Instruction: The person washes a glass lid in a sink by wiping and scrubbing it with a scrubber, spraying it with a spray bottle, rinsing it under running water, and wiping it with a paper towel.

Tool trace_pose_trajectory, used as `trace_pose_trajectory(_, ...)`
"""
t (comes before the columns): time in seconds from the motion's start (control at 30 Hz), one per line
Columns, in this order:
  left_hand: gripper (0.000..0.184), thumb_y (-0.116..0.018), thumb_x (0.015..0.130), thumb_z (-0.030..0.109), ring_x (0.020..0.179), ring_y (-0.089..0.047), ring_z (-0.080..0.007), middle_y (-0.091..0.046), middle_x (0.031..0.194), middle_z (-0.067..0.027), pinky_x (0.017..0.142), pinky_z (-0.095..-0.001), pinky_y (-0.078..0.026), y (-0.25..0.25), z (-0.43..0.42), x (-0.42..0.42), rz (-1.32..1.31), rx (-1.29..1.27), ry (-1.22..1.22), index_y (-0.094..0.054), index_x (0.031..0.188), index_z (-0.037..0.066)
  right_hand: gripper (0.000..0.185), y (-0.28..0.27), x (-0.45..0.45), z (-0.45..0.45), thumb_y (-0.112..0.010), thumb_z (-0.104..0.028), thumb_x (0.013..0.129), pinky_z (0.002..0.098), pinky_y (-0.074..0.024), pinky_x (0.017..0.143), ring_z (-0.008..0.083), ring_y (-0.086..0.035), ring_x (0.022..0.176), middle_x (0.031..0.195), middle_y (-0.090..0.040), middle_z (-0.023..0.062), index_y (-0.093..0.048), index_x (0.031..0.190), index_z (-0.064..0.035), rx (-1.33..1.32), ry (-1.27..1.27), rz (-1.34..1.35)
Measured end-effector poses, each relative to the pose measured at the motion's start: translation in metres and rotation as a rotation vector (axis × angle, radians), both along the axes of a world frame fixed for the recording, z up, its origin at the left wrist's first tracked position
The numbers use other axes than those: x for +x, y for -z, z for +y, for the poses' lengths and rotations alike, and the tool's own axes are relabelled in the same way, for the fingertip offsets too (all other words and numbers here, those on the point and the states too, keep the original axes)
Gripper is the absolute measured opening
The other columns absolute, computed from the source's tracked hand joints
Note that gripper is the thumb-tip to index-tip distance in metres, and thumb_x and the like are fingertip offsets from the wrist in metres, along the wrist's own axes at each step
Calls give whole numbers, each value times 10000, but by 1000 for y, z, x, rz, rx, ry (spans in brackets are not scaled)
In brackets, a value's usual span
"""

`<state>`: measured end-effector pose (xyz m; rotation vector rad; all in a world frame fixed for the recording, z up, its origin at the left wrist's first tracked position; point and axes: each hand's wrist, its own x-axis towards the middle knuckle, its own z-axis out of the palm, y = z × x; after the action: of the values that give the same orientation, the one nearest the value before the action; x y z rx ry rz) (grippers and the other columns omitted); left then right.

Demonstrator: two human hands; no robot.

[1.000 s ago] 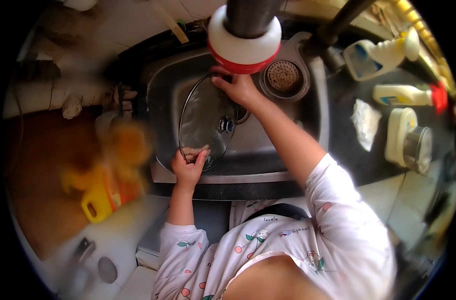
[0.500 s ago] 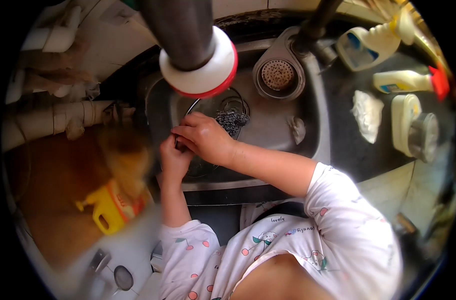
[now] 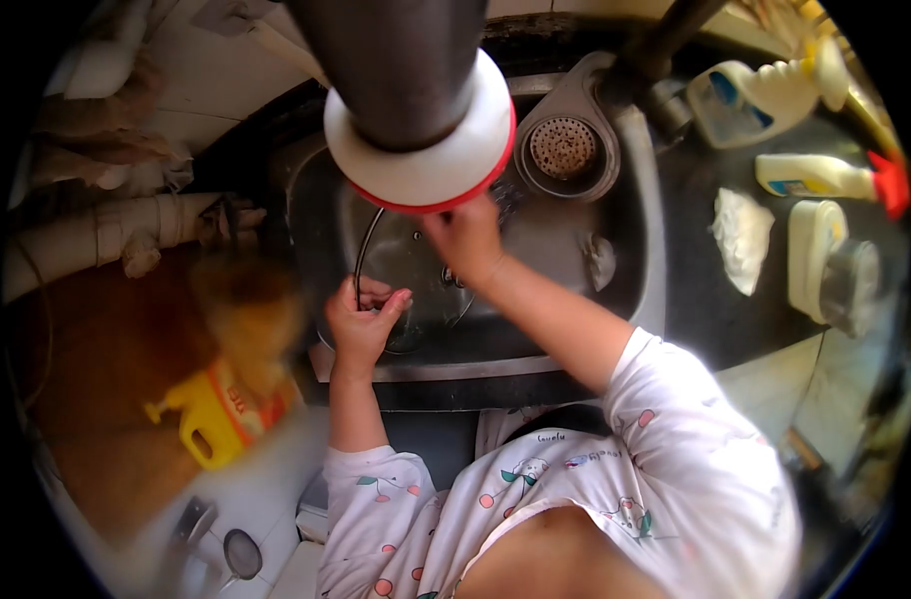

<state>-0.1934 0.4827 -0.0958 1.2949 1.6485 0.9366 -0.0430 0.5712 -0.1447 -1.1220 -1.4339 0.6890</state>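
My left hand [image 3: 361, 314] grips the metal rim of a clear glass pot lid [image 3: 371, 245] at the left of the sink [image 3: 647, 230]. The lid's small dark knob [image 3: 451, 278] shows lower down, near my right wrist. My right hand [image 3: 467, 240] reaches over the lid, and its fingertips disappear behind the white and red faucet head [image 3: 426, 165]. Whether those fingers grasp anything is hidden. Just right of that hand, a steel wool scourer [image 3: 507, 198] shows as a blurred grey patch, partly covered by the faucet head.
A strainer-like drain basket [image 3: 563, 150] sits at the sink's back right. A pale scrap [image 3: 600, 262] lies in the basin. On the right counter are bottles [image 3: 815, 178], a white crumpled cloth [image 3: 743, 240] and a tub [image 3: 817, 260]. A yellow jug [image 3: 216, 414] stands lower left.
My hands, together at the lid's rim before, are now apart. The right hand has moved right and up under the faucet head; the left keeps the rim, slightly lower.
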Motion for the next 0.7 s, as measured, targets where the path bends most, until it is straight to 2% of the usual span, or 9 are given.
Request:
trace_pose_trajectory(0.07, 223, -724, 698, -14, 648, -627, -107, -637, 694, -75, 587, -210, -490, 0, 4, 2, 47, 108, 14, -508, 738, 19, 177, -20, -20, -28, -667, -43, 619, 365, -481, 632, 270, -577, 756, 832, -592, 78, -624, 781, -102, 312, -226, 117)
trace_pose_trajectory(0.17, 232, -724, 698, -13, 639, -632, -116, -635, 693, -81, 585, -215, -496, 0, -1, -3, 162, 122, 91, -497, 736, 20, 213, -27, -17, -24, -657, -45, 583, 340, -487, 646, 248, -589, 811, 845, -586, 52, -629, 784, -109, 265, -368, -9)
trace_pose_trajectory(0.27, 242, -718, 702, -21, 626, -634, -124, -631, 682, -79, 580, -222, -502, 14, -14, -9, -67, 8, -14, -485, 752, 17, 137, 2, 3, 22, -662, -51, 657, 364, -486, 643, 287, -592, 776, 796, -615, 102, -654, 791, -75, 126, 63, -46)
trace_pose_trajectory(0.3, 238, -697, 712, -43, 612, -612, -132, -603, 689, -77, 572, -279, -548, 15, -15, -7, -85, 42, -21, -465, 747, -4, 78, 19, 14, 36, -674, -60, 691, 356, -489, 643, 298, -599, 731, 772, -617, 122, -658, 765, -40, -148, 37, 100)
trace_pose_trajectory(0.4, 244, -695, 713, -46, 618, -623, -142, -601, 670, -82, 571, -274, -545, 20, -20, -10, -22, 87, 27, -460, 758, 0, 95, 26, 15, 27, -686, -18, 668, 336, -494, 642, 272, -606, 711, 755, -617, 120, -663, 757, -42, -197, 189, 132)
trace_pose_trajectory(0.47, 251, -696, 712, -47, 616, -627, -147, -602, 671, -85, 569, -269, -543, 22, -21, -8, -54, 62, -2, -456, 768, 2, 136, 7, -2, 5, -701, -21, 643, 336, -490, 647, 258, -599, 759, 781, -611, 98, -663, 763, -71, -145, -84, 167)
trace_pose_trajectory(0.53, 256, -702, 709, -46, 612, -631, -145, -608, 668, -85, 564, -251, -530, 24, -24, -8, -70, 61, -28, -459, 769, 7, 139, -17, -13, 7, -703, -24, 643, 347, -478, 648, 276, -589, 770, 788, -605, 101, -667, 764, -81, 30, -136, 112)
trace_pose_trajectory(0.57, 258, -707, 705, -45, 608, -631, -140, -614, 665, -85, 561, -236, -518, 26, -26, -8, -72, 74, -41, -463, 766, 12, 100, -12, -15, 17, -692, -52, 672, 360, -464, 647, 296, -580, 750, 793, -605, 111, -665, 766, -74, 87, -36, 93)
trace_pose_trajectory(0.7, 256, -715, 700, -46, 614, -635, -142, -619, 668, -87, 563, -222, -507, 36, -39, -10, -51, 152, -92, -475, 767, 12, 131, 61, 8, 39, -633, -153, 776, 366, -454, 628, 325, -574, 674, 739, -603, 158, -647, 791, -23, -309, 134, 148)
